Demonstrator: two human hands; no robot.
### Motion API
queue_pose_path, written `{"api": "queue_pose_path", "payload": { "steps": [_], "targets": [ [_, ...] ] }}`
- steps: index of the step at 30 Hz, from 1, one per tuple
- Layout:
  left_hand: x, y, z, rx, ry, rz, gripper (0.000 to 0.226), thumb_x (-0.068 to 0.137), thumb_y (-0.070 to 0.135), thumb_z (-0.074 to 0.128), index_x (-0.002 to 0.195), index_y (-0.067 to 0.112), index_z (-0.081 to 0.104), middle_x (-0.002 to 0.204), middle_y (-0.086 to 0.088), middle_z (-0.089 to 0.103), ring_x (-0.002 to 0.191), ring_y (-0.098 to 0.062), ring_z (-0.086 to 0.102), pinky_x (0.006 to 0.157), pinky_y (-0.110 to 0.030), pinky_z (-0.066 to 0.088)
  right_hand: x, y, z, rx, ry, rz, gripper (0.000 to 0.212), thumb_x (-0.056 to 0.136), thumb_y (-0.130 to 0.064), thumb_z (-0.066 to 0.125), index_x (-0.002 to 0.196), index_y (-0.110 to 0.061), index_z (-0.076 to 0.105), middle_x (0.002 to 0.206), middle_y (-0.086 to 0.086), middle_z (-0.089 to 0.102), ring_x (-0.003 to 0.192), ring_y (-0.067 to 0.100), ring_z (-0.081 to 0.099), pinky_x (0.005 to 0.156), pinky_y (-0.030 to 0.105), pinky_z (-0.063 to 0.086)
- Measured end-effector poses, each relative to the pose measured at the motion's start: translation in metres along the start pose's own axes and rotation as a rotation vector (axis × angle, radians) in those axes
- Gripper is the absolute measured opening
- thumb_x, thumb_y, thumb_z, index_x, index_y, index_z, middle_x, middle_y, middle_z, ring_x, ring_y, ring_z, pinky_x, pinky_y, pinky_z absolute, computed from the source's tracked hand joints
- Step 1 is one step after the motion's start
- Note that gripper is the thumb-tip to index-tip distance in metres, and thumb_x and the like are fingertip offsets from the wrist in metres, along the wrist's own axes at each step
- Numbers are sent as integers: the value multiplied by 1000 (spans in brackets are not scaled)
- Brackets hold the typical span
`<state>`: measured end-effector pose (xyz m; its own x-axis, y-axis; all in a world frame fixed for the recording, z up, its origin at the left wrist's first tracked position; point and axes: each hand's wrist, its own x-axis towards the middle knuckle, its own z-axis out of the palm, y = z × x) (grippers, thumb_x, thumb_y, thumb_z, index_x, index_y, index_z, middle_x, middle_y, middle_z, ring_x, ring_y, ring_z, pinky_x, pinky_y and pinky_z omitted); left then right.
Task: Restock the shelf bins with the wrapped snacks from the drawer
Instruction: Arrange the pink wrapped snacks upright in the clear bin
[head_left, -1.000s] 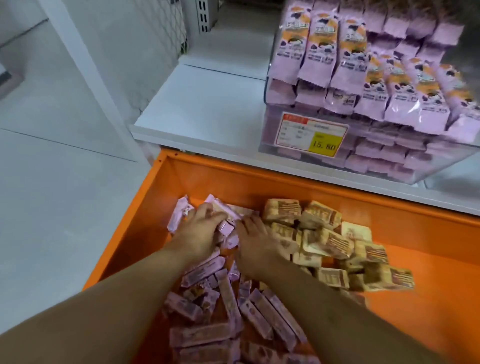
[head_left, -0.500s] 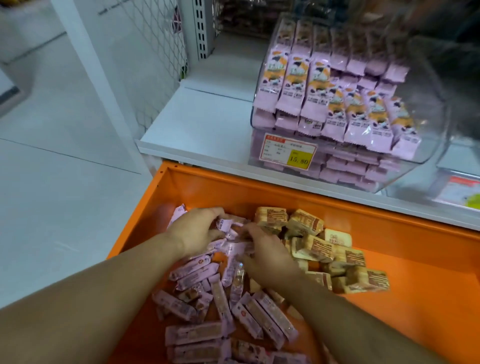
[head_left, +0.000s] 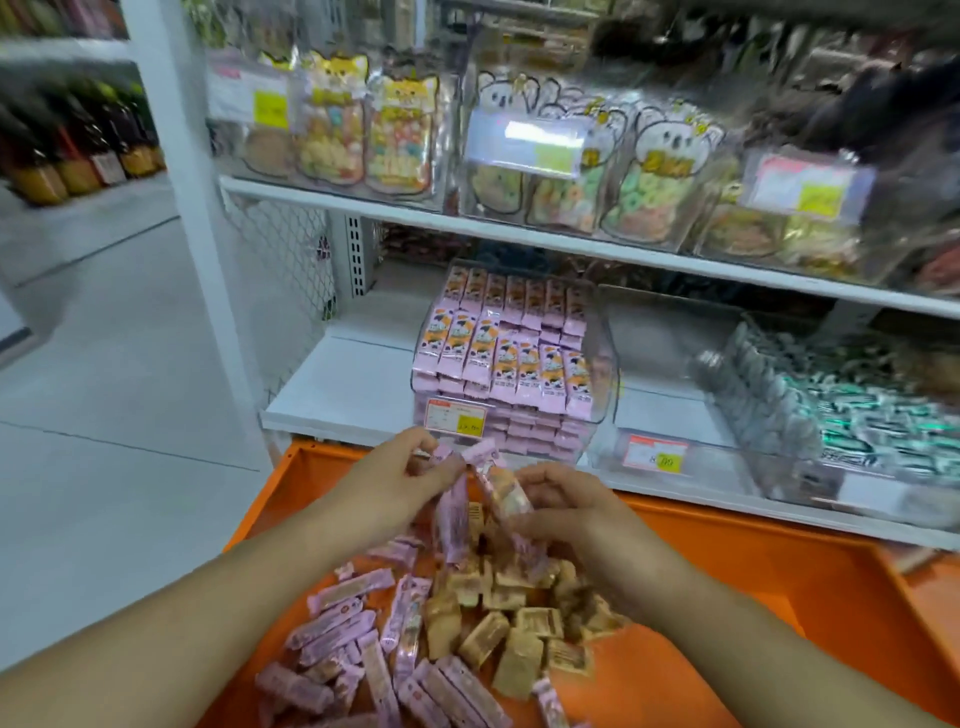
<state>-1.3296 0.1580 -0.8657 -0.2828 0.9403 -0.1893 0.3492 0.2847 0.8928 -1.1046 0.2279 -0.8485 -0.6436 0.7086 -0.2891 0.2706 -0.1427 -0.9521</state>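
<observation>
Change: both hands have come up out of the drawer since the earlier frame, lifting pink bars clear of the pile, and the view now takes in an upper shelf as well.
Pink bars in drawer (head_left: 358, 644): loose heap at the near left of the drawer floor, lying at all angles.
Tan packets (head_left: 519, 623): heaped just right of the pink ones, touching them.
Drawer (head_left: 779, 587): orange, pulled out below the shelf edge.
Left hand (head_left: 395, 480): raised above the pile, fingers curled round the top ends of several pink bars that hang down from it.
Right hand (head_left: 566, 506): close beside the left, fingers curled round another pink bar (head_left: 501, 488), which tilts up toward the other hand.
Clear bin (head_left: 511, 364): on the lower shelf, straight beyond the hands, packed with rows of matching pink bars; a price tag (head_left: 456, 418) is on its front.
Neighbouring bin (head_left: 852, 415): to the right, holding green-and-white wrapped sweets, blurred.
Upper shelf (head_left: 519, 231): clear bins of animal-shaped snack bags.
</observation>
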Motion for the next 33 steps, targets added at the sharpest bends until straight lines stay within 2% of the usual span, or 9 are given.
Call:
{"api": "queue_pose_path", "payload": {
  "steps": [2, 3, 5, 8, 12, 17, 22, 26, 33],
  "targets": [
    [-13, 16, 4, -63, 53, -34, 41, 89, 63, 69, 106, 27, 61, 91, -14, 71, 70, -19, 53, 64, -33, 40, -18, -6, -6, 14, 14, -31, 44, 79, -15, 77, 121, -8, 67, 114, 24, 69, 99, 43, 69, 74, 39, 53],
    [-19, 25, 7, -111, 97, -58, 50, 83, 69, 73, 106, 26, 63, 96, -12, 72, 74, -20, 57, 68, -33, 50, -26, -8, -10, 24, 31, -48, 44, 79, -17, 78, 121, -11, 68, 115, 24, 69, 96, 40, 70, 75, 42, 53],
    [-29, 39, 11, -254, 162, -124, 65, 70, 74, 80, 106, 23, 64, 105, -9, 70, 82, -25, 68, 78, -50, 64, -34, -12, -10, 44, 67, -80, 42, 79, -19, 81, 119, -15, 69, 111, 16, 72, 93, 34, 72, 78, 44, 54],
    [-39, 64, 18, -385, 165, -167, 63, 75, 63, 82, 108, 14, 61, 106, -9, 69, 80, -25, 72, 63, -52, 65, -39, -16, -9, 83, 117, -112, 36, 87, -11, 81, 120, -18, 67, 111, 8, 76, 99, 36, 75, 84, 50, 58],
    [-38, 84, 30, -401, 169, -172, 61, 80, 60, 78, 108, 10, 58, 92, -3, 72, 61, -13, 74, 59, -51, 65, -36, -20, -6, 120, 161, -126, 34, 89, -10, 80, 116, -17, 61, 112, 7, 76, 96, 36, 76, 93, 59, 55],
    [-26, 88, 40, -382, 196, -193, 62, 79, 60, 80, 106, 11, 56, 110, -13, 69, 81, -29, 77, 55, -43, 64, -30, -23, -15, 186, 183, -139, 29, 95, -3, 73, 118, -8, 58, 116, 15, 72, 85, 39, 78, 84, 58, 62],
    [-21, 94, 45, -393, 181, -181, 47, 81, 45, 84, 103, 18, 53, 112, -13, 59, 63, -17, 75, 53, -39, 62, -22, -17, -19, 95, 174, -204, 35, 90, -9, 82, 116, -19, 61, 118, 8, 71, 94, 36, 76, 79, 59, 63],
    [-16, 92, 47, -481, 76, -145, 43, 87, 37, 82, 120, 16, 65, 104, -14, 77, 80, -27, 79, 64, -51, 65, -19, -15, -16, 66, 172, -234, 41, 88, -7, 83, 118, -25, 60, 117, 3, 70, 79, 35, 76, 67, 48, 64],
    [-6, 90, 26, -424, 9, -125, 34, 83, 37, 84, 107, 13, 76, 99, -12, 80, 89, -27, 79, 78, -46, 64, -16, -36, -48, -48, 145, -199, 34, 91, -6, 79, 116, -29, 74, 122, 2, 71, 70, 40, 68, 70, 47, 61]
  ]
}}
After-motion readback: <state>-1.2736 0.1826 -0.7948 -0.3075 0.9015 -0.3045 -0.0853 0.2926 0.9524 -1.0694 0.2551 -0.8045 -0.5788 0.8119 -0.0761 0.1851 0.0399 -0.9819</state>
